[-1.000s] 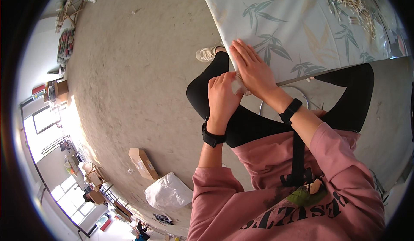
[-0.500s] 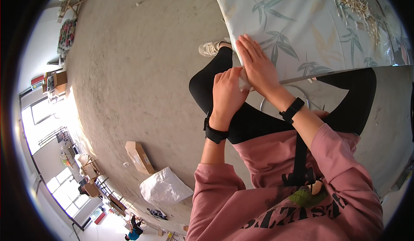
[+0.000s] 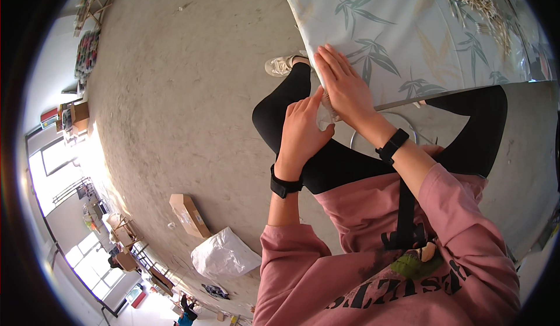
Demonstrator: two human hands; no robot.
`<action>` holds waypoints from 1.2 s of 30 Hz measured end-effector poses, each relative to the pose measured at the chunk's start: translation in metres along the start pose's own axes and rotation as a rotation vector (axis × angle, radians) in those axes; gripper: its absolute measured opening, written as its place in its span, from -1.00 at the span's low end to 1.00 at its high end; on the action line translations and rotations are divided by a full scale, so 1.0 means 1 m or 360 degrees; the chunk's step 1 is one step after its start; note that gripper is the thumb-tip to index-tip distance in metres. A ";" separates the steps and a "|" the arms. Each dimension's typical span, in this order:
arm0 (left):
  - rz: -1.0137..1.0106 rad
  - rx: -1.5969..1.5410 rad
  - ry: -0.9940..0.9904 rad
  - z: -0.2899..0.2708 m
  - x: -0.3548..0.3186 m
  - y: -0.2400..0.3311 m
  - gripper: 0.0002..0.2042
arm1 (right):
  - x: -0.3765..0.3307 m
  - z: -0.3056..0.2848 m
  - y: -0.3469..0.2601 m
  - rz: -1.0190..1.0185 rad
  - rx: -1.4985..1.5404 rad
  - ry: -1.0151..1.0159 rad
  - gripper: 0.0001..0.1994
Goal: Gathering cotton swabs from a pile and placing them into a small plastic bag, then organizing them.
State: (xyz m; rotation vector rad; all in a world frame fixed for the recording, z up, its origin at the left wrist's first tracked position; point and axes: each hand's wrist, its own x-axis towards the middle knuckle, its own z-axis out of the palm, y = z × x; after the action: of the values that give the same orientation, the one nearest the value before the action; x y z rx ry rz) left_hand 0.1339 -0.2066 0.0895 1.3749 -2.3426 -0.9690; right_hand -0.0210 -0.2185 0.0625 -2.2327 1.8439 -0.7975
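Close to the near left corner of the table, my left hand (image 3: 303, 130) curls around a small clear plastic bag (image 3: 324, 116), its thumb spread from its fingers. The bag seems to have thin sticks inside, but most of it is hidden between my hands. My right hand (image 3: 347, 92) lies with fingers stretched out along the table's edge, its palm side against or right beside the bag. On the table (image 3: 402, 40), covered with a pale leaf-patterned cloth, a loose pile of cotton swabs (image 3: 475, 2) is spread at the far right.
Clear plastic packaging (image 3: 539, 63) lies at the table's right edge. My legs are below the near edge, beside a metal ring (image 3: 414, 128). A cardboard box (image 3: 189, 215) and a white sack (image 3: 224, 255) lie on the concrete floor at lower left; another person (image 3: 186, 314) is far off.
My left hand has shifted slightly down and left, its thumb spreading from its fingers, so more of the bag shows. My right hand stays flat by the table's edge. The whole view has shifted slightly.
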 end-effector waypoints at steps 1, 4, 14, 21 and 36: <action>0.0002 0.0001 -0.0002 0.000 0.000 0.000 -0.24 | 0.000 0.000 0.000 0.0002 0.0000 0.0002 -0.52; 0.0033 0.0102 0.0020 -0.003 0.001 0.004 -0.23 | 0.000 0.000 0.001 0.0012 0.0012 -0.0008 -0.50; 0.0162 0.0392 -0.0004 -0.016 0.015 0.010 -0.34 | 0.000 0.003 0.002 -0.0012 0.0023 0.0085 -0.51; 0.0083 0.0370 0.0082 -0.008 0.011 0.008 -0.34 | -0.001 0.002 0.003 0.0002 0.0065 0.0046 -0.50; 0.0030 0.0142 0.0018 -0.011 0.012 0.006 -0.40 | -0.002 0.005 -0.002 0.0061 0.0169 0.0027 -0.42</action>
State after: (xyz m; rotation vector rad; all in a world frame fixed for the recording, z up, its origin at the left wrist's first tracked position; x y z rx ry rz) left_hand 0.1288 -0.2193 0.1005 1.3844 -2.4130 -0.8589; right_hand -0.0170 -0.2170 0.0586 -2.1261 1.8011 -0.8884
